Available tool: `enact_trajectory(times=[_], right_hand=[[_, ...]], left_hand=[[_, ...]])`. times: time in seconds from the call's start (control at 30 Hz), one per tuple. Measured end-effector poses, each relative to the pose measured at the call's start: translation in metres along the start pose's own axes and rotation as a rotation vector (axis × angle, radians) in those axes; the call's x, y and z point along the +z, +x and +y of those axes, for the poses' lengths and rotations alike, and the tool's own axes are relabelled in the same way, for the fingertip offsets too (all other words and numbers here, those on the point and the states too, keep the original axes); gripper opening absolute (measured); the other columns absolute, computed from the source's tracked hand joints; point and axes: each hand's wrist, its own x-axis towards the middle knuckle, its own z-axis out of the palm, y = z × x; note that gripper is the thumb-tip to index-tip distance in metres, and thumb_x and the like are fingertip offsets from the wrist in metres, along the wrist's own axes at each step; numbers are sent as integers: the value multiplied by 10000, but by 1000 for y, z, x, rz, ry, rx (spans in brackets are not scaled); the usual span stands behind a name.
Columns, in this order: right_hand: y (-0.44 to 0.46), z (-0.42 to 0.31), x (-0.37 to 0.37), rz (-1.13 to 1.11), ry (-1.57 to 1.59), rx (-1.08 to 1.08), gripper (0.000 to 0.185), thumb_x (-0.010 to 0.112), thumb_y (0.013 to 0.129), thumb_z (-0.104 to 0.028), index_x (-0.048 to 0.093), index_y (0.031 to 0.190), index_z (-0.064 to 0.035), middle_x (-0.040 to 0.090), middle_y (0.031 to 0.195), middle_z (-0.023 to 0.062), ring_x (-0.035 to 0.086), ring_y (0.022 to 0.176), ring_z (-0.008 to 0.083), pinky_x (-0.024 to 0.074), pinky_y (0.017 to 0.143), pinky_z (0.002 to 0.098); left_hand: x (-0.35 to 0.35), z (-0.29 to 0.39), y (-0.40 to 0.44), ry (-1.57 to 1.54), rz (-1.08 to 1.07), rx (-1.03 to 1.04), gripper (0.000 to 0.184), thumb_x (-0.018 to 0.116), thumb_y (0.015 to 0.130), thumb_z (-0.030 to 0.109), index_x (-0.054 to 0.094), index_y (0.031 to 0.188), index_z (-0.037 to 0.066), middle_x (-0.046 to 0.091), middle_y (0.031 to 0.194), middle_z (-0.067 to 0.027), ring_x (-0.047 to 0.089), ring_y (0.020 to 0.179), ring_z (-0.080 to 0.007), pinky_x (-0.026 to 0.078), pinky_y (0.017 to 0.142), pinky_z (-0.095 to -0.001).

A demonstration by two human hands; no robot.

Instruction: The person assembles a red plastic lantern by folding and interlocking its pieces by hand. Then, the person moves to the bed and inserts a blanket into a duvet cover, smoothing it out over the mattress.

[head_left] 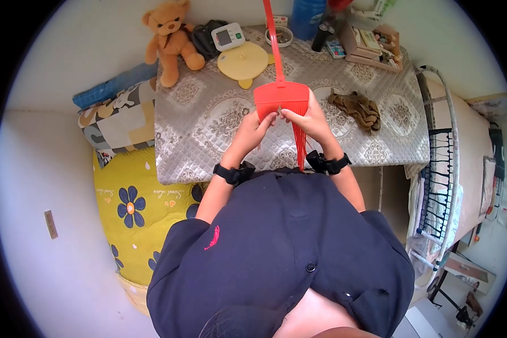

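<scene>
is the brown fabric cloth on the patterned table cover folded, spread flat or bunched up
Bunched up: the brown cloth lies in a loose heap of uneven creases.

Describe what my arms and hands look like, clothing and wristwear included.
Both your left hand and right hand are bare, without gloves. Each wrist wears a black strap, the left strap and right strap each with a chunky black block on its inner side. Your dark sleeves are short, leaving the forearms uncovered. No cables show on either arm.
</scene>
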Motion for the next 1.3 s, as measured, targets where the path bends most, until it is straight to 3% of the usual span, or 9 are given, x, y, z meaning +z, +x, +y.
enact_trajectory(times=[0.13, 0.2, 0.4, 0.5, 0.63, 0.77, 0.9, 1.23, 1.3], right_hand=[[-7, -5, -6, -130, 200, 143, 495, 655, 850, -76, 385, 1261, -21, 599, 918, 61, 567, 706, 101, 468, 594, 238], [-9, -3, -9, -175, 264, 162, 476, 646, 863, -92, 390, 1260, -27, 591, 861, 46, 533, 631, 80, 436, 542, 219], [-14, 4, -14, -222, 223, 377, 323, 582, 931, -247, 489, 1170, -51, 512, 749, -28, 454, 581, 36, 371, 508, 185], [-19, 4, -9, -120, -51, 334, 310, 570, 936, -298, 516, 1095, -38, 532, 704, -5, 477, 573, 68, 401, 520, 221], [-24, 24, -5, -25, -500, 39, 366, 567, 928, -321, 497, 1087, 2, 618, 731, 163, 613, 654, 277, 472, 567, 361], [-28, 35, -2, -13, -701, 15, 370, 552, 924, -311, 492, 1111, 3, 627, 762, 244, 613, 716, 416, 486, 589, 463], [-29, 53, -1, 7, -777, -72, 358, 538, 924, -311, 496, 1124, -17, 620, 699, 228, 609, 648, 414, 483, 575, 478], [-43, 79, -3, -81, -935, 30, 317, 525, 924, -314, 524, 1112, -59, 620, 679, 209, 613, 633, 393, 483, 577, 481], [-45, 76, -3, -52, -873, 23, 307, 523, 926, -311, 531, 1103, -60, 617, 667, 202, 619, 638, 382, 492, 592, 467]], left_hand=[[-2, 0, -1, 72, -18, -18, 210, 526, 944, 198, 611, 1032, 28, 652, 843, -148, 655, 819, -252, 478, 692, -349], [-2, -4, -2, 158, 82, 288, 218, 540, 936, 222, 609, 1028, 37, 641, 818, -166, 640, 779, -317, 481, 670, -387], [-12, 3, -5, 579, 59, 308, 185, 584, 910, 204, 612, 1029, 65, 648, 829, -167, 628, 734, -363, 495, 591, -413], [-9, -5, -6, 679, 78, 348, 195, 588, 903, 232, 618, 1030, 87, 642, 749, -154, 616, 653, -367, 486, 537, -427], [-4, -19, -8, 716, 103, 359, 220, 581, 905, 275, 617, 1044, 108, 627, 679, -149, 610, 601, -360, 483, 516, -427], [1, -35, -11, 875, 37, 272, 326, 515, 931, 330, 624, 807, 49, 618, 608, -138, 612, 525, -323, 483, 481, -414], [6, -47, -13, 926, -71, 163, 413, 492, 932, 359, 623, 712, 34, 631, 638, -156, 629, 565, -340, 495, 514, -430], [9, -56, -18, 895, -284, 9, 406, 486, 925, 360, 638, 796, 5, 634, 711, -208, 637, 683, -368, 499, 603, -465], [11, -62, -22, 759, -209, 41, 375, 499, 938, 315, 631, 817, -14, 648, 712, -190, 655, 666, -309, 513, 626, -410]])
